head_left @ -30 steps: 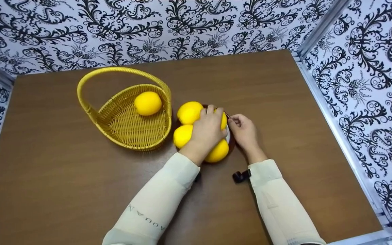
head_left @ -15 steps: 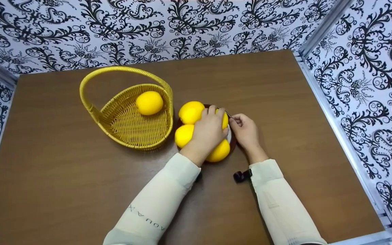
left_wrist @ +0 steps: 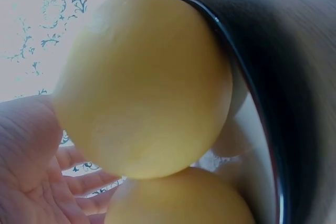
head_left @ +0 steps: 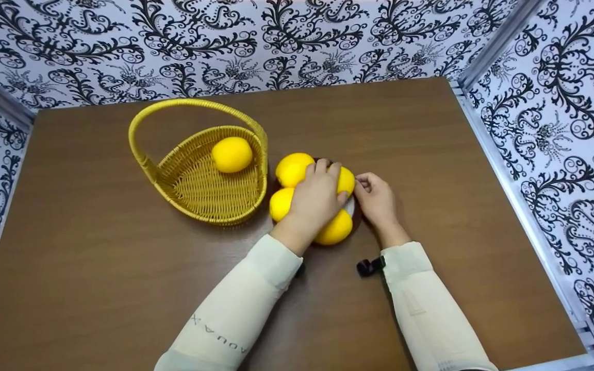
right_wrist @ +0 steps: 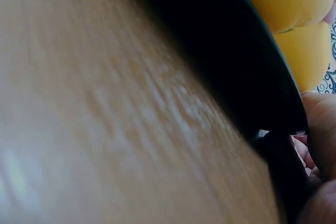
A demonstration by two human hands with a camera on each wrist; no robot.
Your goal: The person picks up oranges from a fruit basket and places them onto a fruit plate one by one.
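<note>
My left hand (head_left: pixel 315 198) reaches over a cluster of yellow lemons in a shallow bowl (head_left: pixel 350 207), white inside and dark outside. Its fingers and thumb grip the lemon (head_left: pixel 347 181) at the bowl's back right. Around it lie a lemon (head_left: pixel 294 170) at the back left, one (head_left: pixel 280 204) at the left and another (head_left: pixel 336 230) at the front. The left wrist view shows a lemon (left_wrist: pixel 147 87) up close beside the open palm side of the hand. My right hand (head_left: pixel 378 202) pinches the bowl's right rim, its thumb (right_wrist: pixel 320 129) against the dark edge.
A yellow wicker basket (head_left: pixel 174 203) with a tall arched handle stands just left of the bowl, one lemon (head_left: pixel 232 154) inside it. Patterned panels (head_left: pixel 307 46) wall the brown table (head_left: pixel 121 288) at the back and sides.
The lemon under my left hand has shifted slightly to the right and shows more beside the fingers, now overlapping the rim. The right hand stays at the bowl; the whole view drifts slightly.
</note>
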